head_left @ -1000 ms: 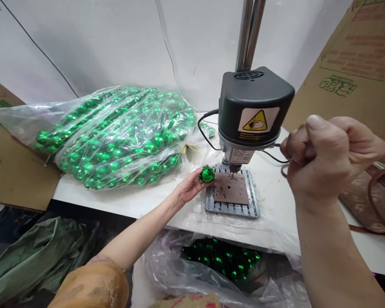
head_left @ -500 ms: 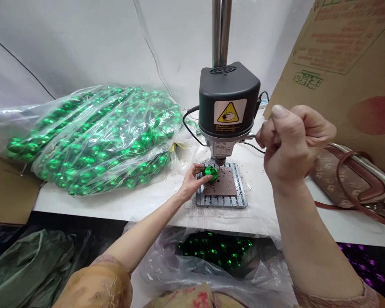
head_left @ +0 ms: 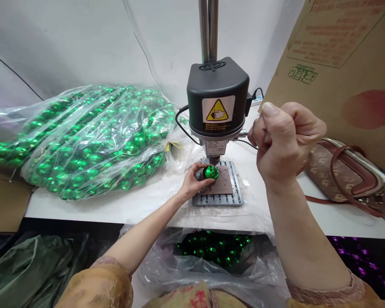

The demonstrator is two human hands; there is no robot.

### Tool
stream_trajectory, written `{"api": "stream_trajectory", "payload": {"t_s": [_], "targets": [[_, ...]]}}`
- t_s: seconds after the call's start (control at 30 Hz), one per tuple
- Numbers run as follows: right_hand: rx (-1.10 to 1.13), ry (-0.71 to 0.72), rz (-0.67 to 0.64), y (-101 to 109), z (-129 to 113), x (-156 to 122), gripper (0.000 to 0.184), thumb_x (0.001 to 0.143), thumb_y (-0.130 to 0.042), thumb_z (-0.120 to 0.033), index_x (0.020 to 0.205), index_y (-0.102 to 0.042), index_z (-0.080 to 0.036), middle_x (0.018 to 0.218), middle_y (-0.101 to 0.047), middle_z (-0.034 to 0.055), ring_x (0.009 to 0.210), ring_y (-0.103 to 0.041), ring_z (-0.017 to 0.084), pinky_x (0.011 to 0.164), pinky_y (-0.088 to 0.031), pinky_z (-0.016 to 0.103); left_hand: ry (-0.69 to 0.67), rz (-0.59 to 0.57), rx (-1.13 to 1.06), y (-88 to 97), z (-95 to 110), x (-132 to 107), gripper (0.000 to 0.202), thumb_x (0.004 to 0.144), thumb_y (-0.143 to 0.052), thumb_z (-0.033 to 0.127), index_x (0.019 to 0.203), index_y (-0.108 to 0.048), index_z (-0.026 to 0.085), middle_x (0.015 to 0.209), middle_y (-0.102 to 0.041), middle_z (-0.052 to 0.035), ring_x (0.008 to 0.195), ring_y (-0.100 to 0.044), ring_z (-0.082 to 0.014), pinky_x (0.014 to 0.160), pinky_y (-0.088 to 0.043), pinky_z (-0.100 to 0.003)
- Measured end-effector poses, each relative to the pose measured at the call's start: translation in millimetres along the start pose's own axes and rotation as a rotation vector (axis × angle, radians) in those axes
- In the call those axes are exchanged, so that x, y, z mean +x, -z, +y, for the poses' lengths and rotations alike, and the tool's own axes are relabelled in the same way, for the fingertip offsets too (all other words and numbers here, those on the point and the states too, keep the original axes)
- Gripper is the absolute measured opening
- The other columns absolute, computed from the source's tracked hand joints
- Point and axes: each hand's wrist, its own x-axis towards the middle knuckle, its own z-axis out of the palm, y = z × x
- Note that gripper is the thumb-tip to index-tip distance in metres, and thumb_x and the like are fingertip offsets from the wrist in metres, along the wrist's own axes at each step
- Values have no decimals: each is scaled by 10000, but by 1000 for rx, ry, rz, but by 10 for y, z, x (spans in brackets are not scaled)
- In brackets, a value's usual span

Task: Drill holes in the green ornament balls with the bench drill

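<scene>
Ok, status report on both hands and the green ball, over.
Left hand pinching green ball, below drill chuck. Right hand closed on lever. Dark specks scattered on board.

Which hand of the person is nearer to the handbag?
Right: the right hand is just left of the handbag in view; the left hand is farther left, gripping a green ball.

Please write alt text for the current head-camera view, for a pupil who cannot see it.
A left hand holds a shiny green ball beneath a black drill, while the right hand grips the drill's handle. On the white table, a clear bag of green balls lies to the left and a brown handbag to the right.
</scene>
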Motion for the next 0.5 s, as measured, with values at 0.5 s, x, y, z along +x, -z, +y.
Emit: {"api": "stream_trajectory", "payload": {"t_s": [0.5], "targets": [[-24,-4,-2,0,-15,-11,480,909,-575,-301,557,-264,-204,444,-284,-69,406,-300,32,448,-280,257,-29,23,-136,-208,25,-141,500,696,-842,413,1067,-582,200,1170,-638,-89,1117,-619,-237,986,-484,-397]]}}
